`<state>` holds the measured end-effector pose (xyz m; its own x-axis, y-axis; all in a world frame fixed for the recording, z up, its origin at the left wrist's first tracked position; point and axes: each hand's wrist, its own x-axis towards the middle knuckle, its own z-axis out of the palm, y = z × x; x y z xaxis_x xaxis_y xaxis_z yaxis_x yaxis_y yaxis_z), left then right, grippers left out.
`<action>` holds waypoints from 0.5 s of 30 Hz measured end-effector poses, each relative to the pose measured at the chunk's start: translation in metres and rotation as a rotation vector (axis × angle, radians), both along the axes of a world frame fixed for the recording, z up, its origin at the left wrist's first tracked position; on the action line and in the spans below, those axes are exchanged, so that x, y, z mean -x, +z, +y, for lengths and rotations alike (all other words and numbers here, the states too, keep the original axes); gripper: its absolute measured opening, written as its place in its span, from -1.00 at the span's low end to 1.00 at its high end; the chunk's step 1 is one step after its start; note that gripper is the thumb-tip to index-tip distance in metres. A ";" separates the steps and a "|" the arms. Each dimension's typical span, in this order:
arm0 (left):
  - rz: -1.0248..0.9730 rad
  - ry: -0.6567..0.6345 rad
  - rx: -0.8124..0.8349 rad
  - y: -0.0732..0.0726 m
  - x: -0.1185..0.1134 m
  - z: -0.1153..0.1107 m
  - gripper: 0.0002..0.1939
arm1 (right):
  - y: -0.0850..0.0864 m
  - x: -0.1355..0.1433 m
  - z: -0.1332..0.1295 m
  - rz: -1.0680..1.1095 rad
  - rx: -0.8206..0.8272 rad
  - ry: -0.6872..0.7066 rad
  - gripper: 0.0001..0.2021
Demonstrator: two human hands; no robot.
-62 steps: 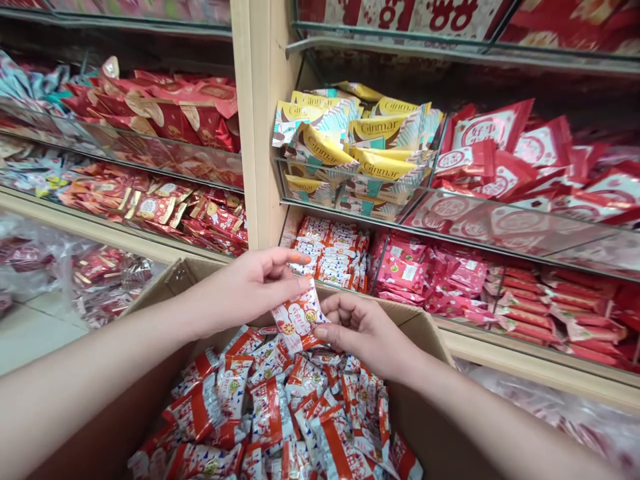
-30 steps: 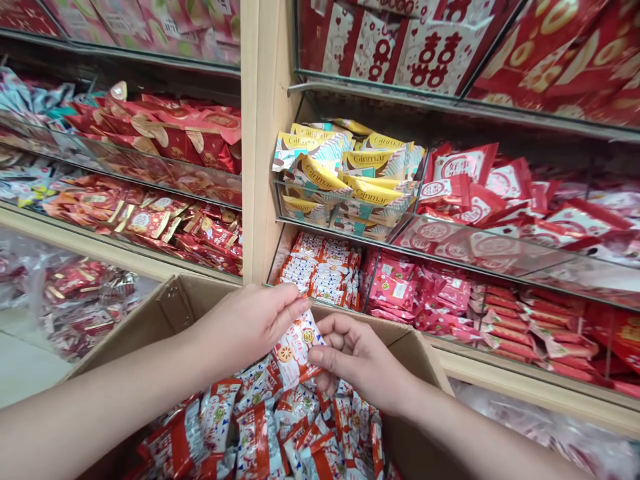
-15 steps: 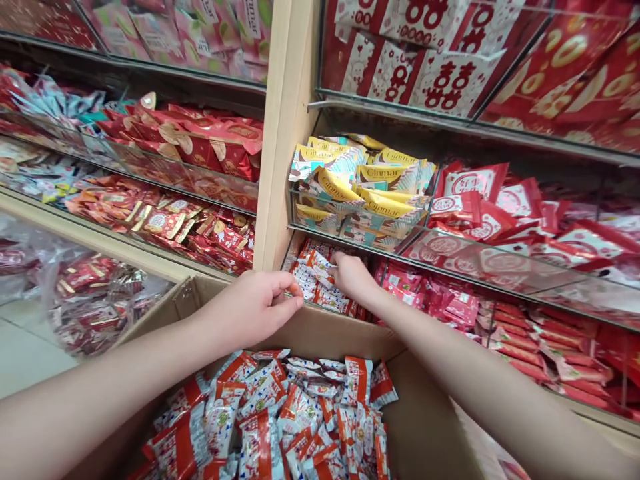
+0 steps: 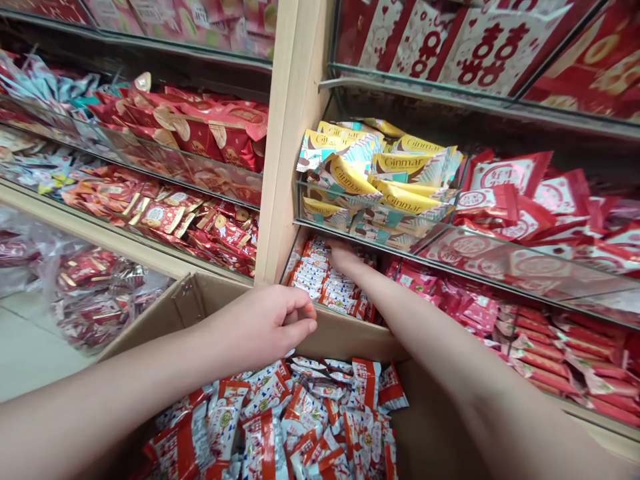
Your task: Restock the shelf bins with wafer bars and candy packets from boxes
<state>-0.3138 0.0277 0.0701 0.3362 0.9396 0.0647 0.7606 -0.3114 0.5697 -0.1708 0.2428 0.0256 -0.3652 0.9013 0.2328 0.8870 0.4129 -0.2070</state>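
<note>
A cardboard box holds many red and white candy packets. Over its far edge is my left hand, fingers curled together, with a bit of orange showing at the fingertips; what it holds is mostly hidden. My right hand reaches into the lowest shelf compartment beneath the yellow packets, at the back of rows of small white, blue and red packets. Its fingers are in shadow and partly hidden, so their grip cannot be made out.
Yellow Ginmar packets sit behind a clear shelf front just above my right hand. A wooden upright divides the shelves. Pink packets lie right of the reach; a filled plastic bag stands at left.
My right hand has gone deeper into the lower compartment, and the packet at its fingers no longer shows there. My left hand sits slightly lower and further right in view. The view has shifted slightly.
</note>
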 end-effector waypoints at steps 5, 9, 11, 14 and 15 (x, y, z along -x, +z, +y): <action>0.017 -0.016 0.026 -0.004 0.000 0.002 -0.79 | -0.009 -0.008 0.002 -0.021 -0.029 0.034 -0.70; 0.009 -0.007 0.040 -0.006 0.000 0.003 -0.78 | -0.007 -0.006 -0.004 -0.022 -0.063 0.025 -0.65; 0.008 -0.009 0.050 -0.007 0.000 0.002 -0.78 | -0.003 -0.006 -0.008 -0.017 -0.084 0.016 -0.63; 0.040 -0.028 0.056 -0.007 0.001 -0.001 -0.77 | 0.008 -0.008 -0.018 -0.011 -0.114 0.016 -0.67; 0.068 -0.040 0.059 -0.006 0.002 -0.003 -0.77 | 0.012 -0.010 -0.024 -0.010 -0.124 0.030 -0.70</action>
